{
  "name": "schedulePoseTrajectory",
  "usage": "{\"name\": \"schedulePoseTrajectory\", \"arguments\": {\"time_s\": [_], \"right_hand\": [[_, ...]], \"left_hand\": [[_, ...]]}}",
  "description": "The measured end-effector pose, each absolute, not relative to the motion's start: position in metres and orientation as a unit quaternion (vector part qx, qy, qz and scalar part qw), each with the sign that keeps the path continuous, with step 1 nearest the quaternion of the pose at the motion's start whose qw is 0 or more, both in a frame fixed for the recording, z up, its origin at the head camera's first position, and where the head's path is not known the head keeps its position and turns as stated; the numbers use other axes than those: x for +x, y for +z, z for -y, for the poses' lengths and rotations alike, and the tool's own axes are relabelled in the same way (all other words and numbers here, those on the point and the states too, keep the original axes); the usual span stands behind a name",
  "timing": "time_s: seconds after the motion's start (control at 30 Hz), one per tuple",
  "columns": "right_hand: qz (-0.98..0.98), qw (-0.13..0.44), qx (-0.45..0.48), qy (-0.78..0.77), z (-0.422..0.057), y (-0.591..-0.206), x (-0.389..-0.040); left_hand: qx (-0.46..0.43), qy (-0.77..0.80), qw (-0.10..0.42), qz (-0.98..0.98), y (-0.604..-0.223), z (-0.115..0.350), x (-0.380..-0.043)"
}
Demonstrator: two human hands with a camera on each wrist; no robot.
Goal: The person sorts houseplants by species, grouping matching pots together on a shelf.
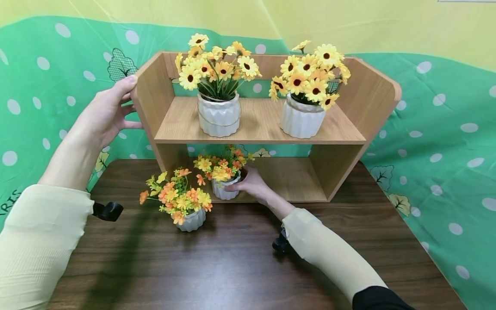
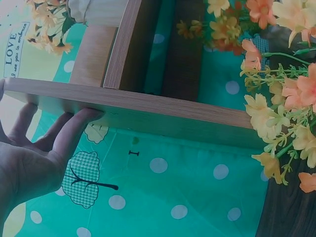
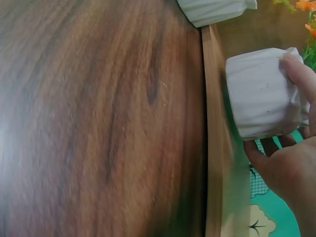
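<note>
Honestly, my main worry is the small white pot (image 1: 224,193) gripped in the right hand (image 1: 253,184), thumb across its near side and fingers round the back, right at the front edge of the shelf's (image 1: 155,95) lower board (image 1: 284,178). I cannot tell whether its base rests on the wood or hangs just above it, so letting go too soon could tip it. Its orange and yellow flowers (image 1: 221,173) sit near the upper board (image 1: 260,122), and a high lift could crush them. The other pot (image 1: 193,221) stands on the bench (image 1: 232,269) close by, so snagged stems might topple it. The left hand (image 1: 105,113) has its fingers extended against the shelf's left side; a hard push there could shift everything, I judge, and send the yellow-flowered pots (image 1: 219,118) above sliding off.
</note>
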State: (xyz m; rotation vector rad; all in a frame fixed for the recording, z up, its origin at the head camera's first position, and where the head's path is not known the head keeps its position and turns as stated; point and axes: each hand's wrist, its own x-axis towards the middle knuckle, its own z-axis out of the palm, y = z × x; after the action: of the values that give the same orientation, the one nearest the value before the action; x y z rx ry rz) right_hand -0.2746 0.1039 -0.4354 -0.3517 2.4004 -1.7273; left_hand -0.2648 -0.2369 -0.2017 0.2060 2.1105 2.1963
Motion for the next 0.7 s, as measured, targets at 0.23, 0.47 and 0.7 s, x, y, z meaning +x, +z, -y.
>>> {"name": "schedulePoseTrajectory", "arguments": {"time_s": [0.23, 0.47, 0.7], "right_hand": [[-0.803, 0.102, -0.106, -0.578, -0.096, -0.44, -0.273], [-0.811, 0.11, -0.093, -0.567, -0.093, -0.438, -0.273], [-0.814, 0.115, -0.094, -0.561, -0.093, -0.44, -0.275]], "left_hand": [[0.073, 0.719, 0.044, -0.69, -0.203, 0.238, -0.266], [0.076, 0.722, 0.044, -0.686, -0.203, 0.238, -0.266], [0.072, 0.721, 0.041, -0.688, -0.203, 0.238, -0.266]]}}
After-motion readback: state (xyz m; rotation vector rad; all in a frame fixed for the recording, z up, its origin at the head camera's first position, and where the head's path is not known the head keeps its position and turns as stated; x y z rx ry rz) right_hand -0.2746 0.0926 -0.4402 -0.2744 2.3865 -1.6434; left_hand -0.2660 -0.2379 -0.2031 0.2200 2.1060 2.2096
